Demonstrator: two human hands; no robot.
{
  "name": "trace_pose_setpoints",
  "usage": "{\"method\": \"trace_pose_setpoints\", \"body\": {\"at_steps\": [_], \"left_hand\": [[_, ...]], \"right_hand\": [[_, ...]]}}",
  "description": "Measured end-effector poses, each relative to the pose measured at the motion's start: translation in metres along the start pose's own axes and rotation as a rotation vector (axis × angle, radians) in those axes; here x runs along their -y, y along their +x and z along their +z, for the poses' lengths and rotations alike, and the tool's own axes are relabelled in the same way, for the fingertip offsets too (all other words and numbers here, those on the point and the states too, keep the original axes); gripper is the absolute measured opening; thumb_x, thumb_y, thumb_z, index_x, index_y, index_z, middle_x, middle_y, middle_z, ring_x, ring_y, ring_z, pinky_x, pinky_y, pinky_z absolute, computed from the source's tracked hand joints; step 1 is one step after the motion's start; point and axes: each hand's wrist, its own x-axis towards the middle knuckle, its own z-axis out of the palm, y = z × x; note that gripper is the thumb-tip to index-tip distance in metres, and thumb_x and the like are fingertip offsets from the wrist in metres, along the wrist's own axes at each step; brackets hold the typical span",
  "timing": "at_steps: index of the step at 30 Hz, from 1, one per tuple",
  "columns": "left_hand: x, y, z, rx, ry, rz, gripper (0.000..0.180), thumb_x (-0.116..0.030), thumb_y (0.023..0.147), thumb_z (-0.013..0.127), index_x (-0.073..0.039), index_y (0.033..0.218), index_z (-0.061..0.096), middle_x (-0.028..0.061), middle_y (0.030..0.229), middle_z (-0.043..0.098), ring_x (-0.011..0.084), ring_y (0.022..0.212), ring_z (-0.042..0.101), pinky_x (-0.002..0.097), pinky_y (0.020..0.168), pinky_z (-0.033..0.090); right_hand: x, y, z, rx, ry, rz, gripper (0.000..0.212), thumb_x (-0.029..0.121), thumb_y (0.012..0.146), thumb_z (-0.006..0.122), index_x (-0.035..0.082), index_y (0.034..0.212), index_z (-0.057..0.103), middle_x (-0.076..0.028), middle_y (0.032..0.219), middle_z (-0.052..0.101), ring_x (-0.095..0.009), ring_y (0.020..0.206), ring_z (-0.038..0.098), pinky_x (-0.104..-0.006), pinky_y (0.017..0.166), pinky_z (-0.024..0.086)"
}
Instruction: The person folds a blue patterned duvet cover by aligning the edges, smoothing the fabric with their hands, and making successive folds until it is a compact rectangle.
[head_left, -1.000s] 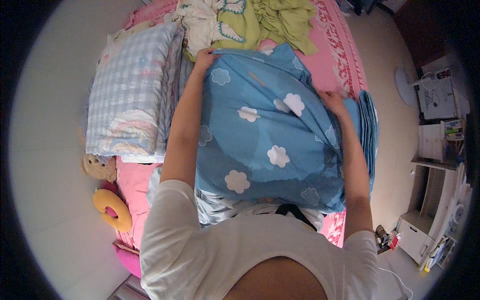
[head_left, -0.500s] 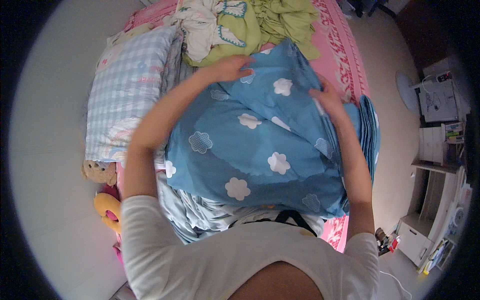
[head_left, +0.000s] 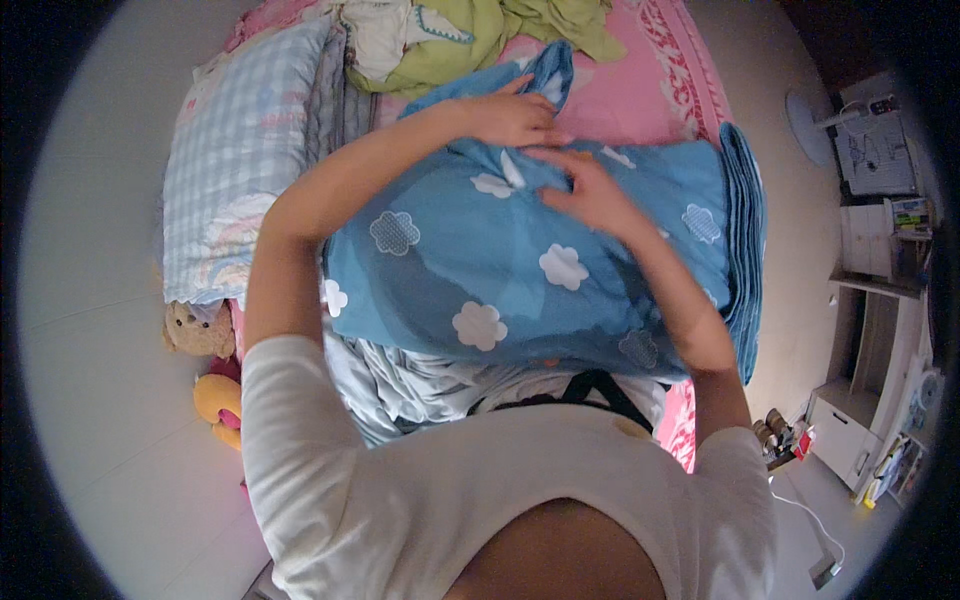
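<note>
A blue bed cover [head_left: 430, 290] with white and grey cloud-like shapes lies in front of me, folded in layers. My left hand [head_left: 515, 118] rests on its far part with the fingers apart, beside a loose bunched corner that sticks up beyond the hand. Close by, my right hand [head_left: 590, 195] lies on the cover, thumb and fingers spread. The two hands nearly meet over the far edge. Stacked folds of the cover show at its right side. What is under my palms is hidden.
A blue-and-white checked pillow [head_left: 250, 160] lies at the left, above a teddy bear [head_left: 200, 330]. Green cloth [head_left: 480, 60] is heaped at the far end of the pink bedspread [head_left: 655, 90]. Crumpled pale bedding [head_left: 390, 390] lies near my body. White shelves [head_left: 850, 420] stand at the right.
Both hands have come closer together, the right moving left and the left slightly right. The raised far flap of the cover has come down, leaving a bunched corner and more pink bedspread showing.
</note>
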Motion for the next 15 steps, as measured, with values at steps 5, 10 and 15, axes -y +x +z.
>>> {"method": "trace_pose_setpoints", "body": {"at_steps": [5,10,15], "left_hand": [[-0.044,-0.065,-0.051,-0.022,0.204,-0.076,0.036,-0.029,0.073,0.06,-0.008,0.102,0.058,0.0066,0.124,0.052,0.0235,0.13,0.033,0.0503,0.109,0.018],[-0.028,-0.081,-0.034,0.057,0.495,-0.196,0.028,-0.02,0.071,0.057,-0.008,0.096,0.057,0.0049,0.105,0.057,0.0212,0.115,0.046,0.0418,0.11,0.023],[-0.012,-0.122,-0.065,-0.153,0.513,-0.299,0.022,-0.015,0.072,0.054,-0.007,0.093,0.053,0.0094,0.095,0.056,0.0275,0.095,0.054,0.041,0.087,0.04]], "right_hand": [[0.025,-0.045,0.008,-0.188,-0.135,-0.271,0.068,0.003,0.069,0.058,0.012,0.134,0.039,-0.019,0.11,0.056,-0.035,0.093,0.056,-0.0424,0.08,0.047],[0.025,-0.067,0.027,-0.128,-0.329,-0.401,0.07,0.002,0.068,0.058,0.012,0.134,0.037,-0.017,0.106,0.055,-0.034,0.091,0.056,-0.0428,0.079,0.047],[0.025,-0.088,0.022,-0.354,-0.443,-0.332,0.063,0.004,0.066,0.061,0.012,0.127,0.046,-0.014,0.099,0.054,-0.032,0.086,0.057,-0.0409,0.074,0.047]]}}
